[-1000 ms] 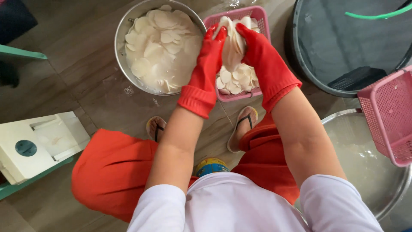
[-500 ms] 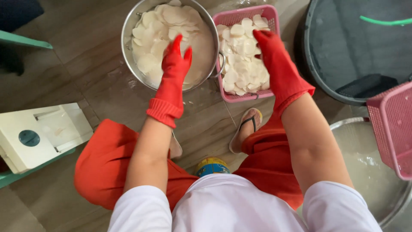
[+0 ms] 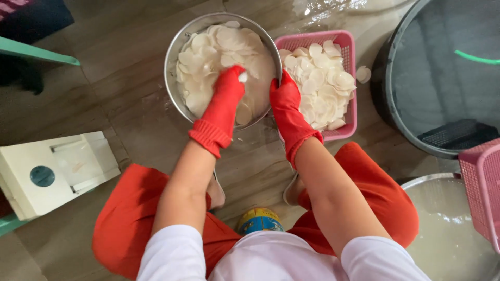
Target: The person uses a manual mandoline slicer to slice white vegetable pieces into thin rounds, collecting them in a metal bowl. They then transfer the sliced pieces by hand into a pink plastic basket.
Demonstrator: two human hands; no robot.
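Note:
A steel bowl [image 3: 179, 49] on the floor holds milky water and many white round slices [image 3: 208, 57]. My left hand [image 3: 225, 101], in a red rubber glove, reaches into the bowl with its fingers curled down among the slices. My right hand [image 3: 285, 106], also in a red glove, grips the bowl's right rim, between the bowl and a pink plastic basket [image 3: 350, 78]. The basket is heaped with more white slices [image 3: 323, 83].
A large dark tub [image 3: 442, 78] of water with a green hoop stands at the right. Below it are a steel basin [image 3: 442, 234] of cloudy water and another pink basket [image 3: 482, 187]. A cream-coloured scale [image 3: 52, 171] sits at the left. My knees in orange trousers and my sandals are below.
Both hands have left the pink basket. The left hand has gone down into the steel bowl, and the right hand has moved left onto the bowl's rim.

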